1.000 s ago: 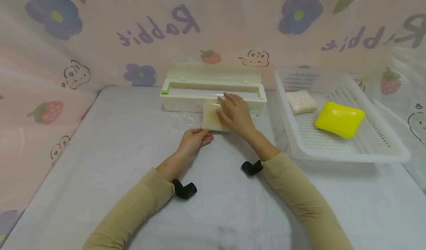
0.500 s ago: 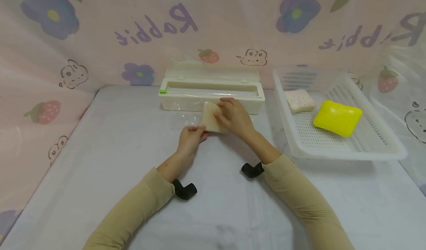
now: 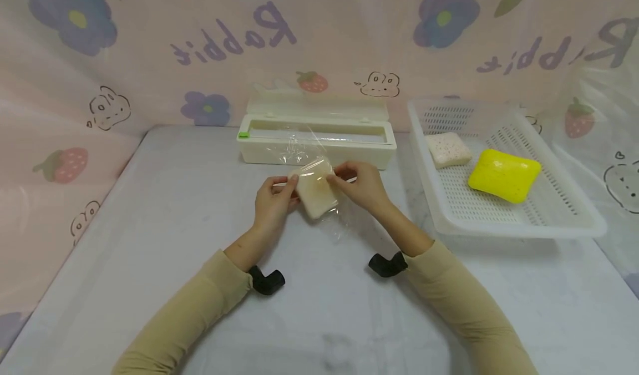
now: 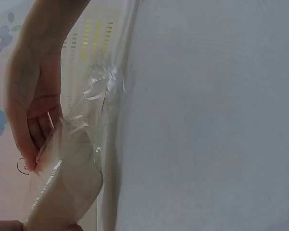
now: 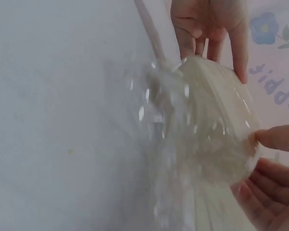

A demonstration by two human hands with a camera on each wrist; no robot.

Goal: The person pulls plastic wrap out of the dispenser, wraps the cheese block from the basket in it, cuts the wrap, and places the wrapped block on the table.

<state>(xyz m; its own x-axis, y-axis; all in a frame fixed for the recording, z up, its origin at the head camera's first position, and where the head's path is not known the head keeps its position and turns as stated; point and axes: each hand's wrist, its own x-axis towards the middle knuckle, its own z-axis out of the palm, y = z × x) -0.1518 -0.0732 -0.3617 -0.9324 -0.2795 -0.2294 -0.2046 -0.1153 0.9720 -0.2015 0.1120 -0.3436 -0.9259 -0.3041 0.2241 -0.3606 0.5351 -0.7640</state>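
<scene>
A cream-coloured, rounded block [image 3: 315, 192] with a brownish patch, its exact kind unclear, is held above the table in clear cling film [image 3: 299, 146]. Loose film sticks out beyond its far and near ends. My left hand [image 3: 272, 206] pinches the block's left edge, thumb on top. From the right, my right hand [image 3: 368, 188] pinches the opposite edge with thumb and fingers. The right wrist view shows crumpled film [image 5: 149, 120] spreading from the block [image 5: 216, 106], between both hands. Behind stands a white cling film dispenser [image 3: 279, 152], lid raised, with a green slider [image 3: 243, 135].
To the right stands a white perforated basket [image 3: 519, 231]. It holds a pale speckled block [image 3: 449, 149] and a bright yellow pillow-shaped block [image 3: 505, 175]. A printed curtain [image 3: 339, 20] hangs behind the white table [image 3: 319, 319].
The block, with the film, has been lifted away from the dispenser's front, turned and drawn nearer. My left hand has moved up and left; the right hand now pinches the block's right edge.
</scene>
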